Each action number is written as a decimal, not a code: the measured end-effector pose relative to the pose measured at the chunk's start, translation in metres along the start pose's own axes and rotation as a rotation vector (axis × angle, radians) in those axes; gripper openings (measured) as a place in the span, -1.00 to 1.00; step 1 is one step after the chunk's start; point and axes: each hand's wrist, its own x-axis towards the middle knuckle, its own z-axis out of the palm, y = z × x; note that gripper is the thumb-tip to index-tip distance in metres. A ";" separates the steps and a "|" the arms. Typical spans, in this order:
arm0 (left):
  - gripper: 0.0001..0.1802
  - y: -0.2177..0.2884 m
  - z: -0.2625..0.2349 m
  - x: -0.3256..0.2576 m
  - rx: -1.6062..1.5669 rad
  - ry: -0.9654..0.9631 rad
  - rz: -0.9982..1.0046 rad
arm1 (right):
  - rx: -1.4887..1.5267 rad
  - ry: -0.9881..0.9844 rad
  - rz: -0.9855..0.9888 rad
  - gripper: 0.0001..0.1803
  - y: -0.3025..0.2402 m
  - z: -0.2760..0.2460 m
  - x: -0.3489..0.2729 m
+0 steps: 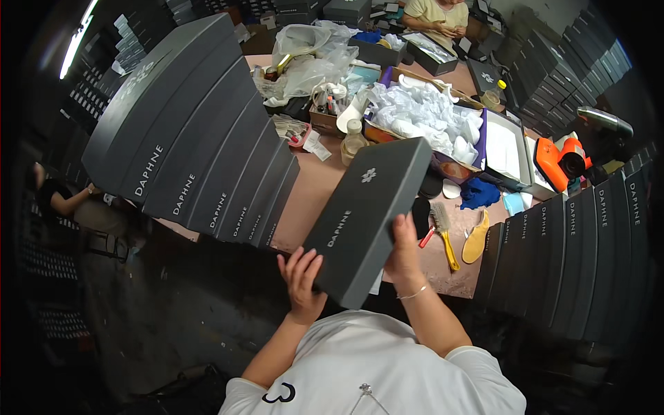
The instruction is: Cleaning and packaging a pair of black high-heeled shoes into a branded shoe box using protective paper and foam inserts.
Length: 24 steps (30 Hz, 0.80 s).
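A closed dark grey shoebox with pale print on its lid is held tilted in front of my chest, above the table's near edge. My left hand has its fingers spread against the box's lower left side. On the opposite side, my right hand grips the edge, its thumb up along the side wall and its other fingers hidden behind the box. Just right of the box, a yellow-handled brush and a tan sole-shaped piece lie on the pink tabletop.
Tall stacks of similar shoeboxes stand left and right. Beyond my hands are a carton of crumpled white tissue, a bottle, a blue cloth and an orange tool. A person sits across the table; another is at left.
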 end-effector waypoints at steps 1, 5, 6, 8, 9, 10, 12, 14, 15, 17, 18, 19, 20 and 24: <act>-0.39 0.004 -0.001 0.007 0.016 -0.018 0.077 | -0.070 0.037 -0.008 -0.20 -0.019 0.008 -0.001; -0.30 0.013 0.001 0.032 -0.082 -0.485 0.170 | -0.050 0.031 0.077 -0.28 -0.027 -0.114 0.012; -0.31 0.005 0.006 0.024 -0.188 -0.634 0.130 | -0.202 0.133 0.106 -0.30 -0.014 -0.133 0.011; -0.28 -0.018 0.025 0.003 -0.261 -0.491 -0.106 | -0.421 0.185 0.106 -0.33 0.030 -0.173 0.011; -0.27 -0.033 0.038 0.003 -0.325 -0.392 -0.271 | -0.707 0.218 0.194 -0.33 0.052 -0.194 0.008; -0.27 -0.047 0.049 0.000 -0.390 -0.297 -0.437 | -0.676 0.211 0.186 -0.36 0.073 -0.197 0.005; -0.29 -0.071 0.065 0.010 -0.364 -0.403 -0.577 | -1.092 0.185 0.112 -0.42 0.082 -0.179 0.005; -0.33 -0.087 0.079 0.019 -0.379 -0.523 -0.746 | -1.232 0.175 0.117 -0.49 0.082 -0.167 0.008; -0.34 -0.091 0.082 0.019 -0.384 -0.549 -0.759 | -1.281 0.146 0.164 -0.50 0.069 -0.150 0.005; -0.35 -0.099 0.085 0.016 -0.401 -0.613 -0.784 | -1.150 0.178 0.180 -0.51 0.075 -0.157 0.003; -0.37 -0.107 0.090 0.009 -0.530 -0.610 -0.860 | -1.162 0.198 0.083 -0.51 0.083 -0.157 0.004; -0.40 -0.120 0.100 0.000 -0.659 -0.602 -0.936 | -1.173 0.217 -0.013 -0.51 0.092 -0.155 0.004; -0.42 -0.119 0.098 -0.002 -0.791 -0.588 -1.012 | -1.184 0.233 -0.109 -0.50 0.096 -0.154 0.001; -0.27 -0.106 0.093 -0.015 -1.080 -0.500 -1.160 | -0.636 0.351 0.184 -0.37 0.100 -0.141 -0.003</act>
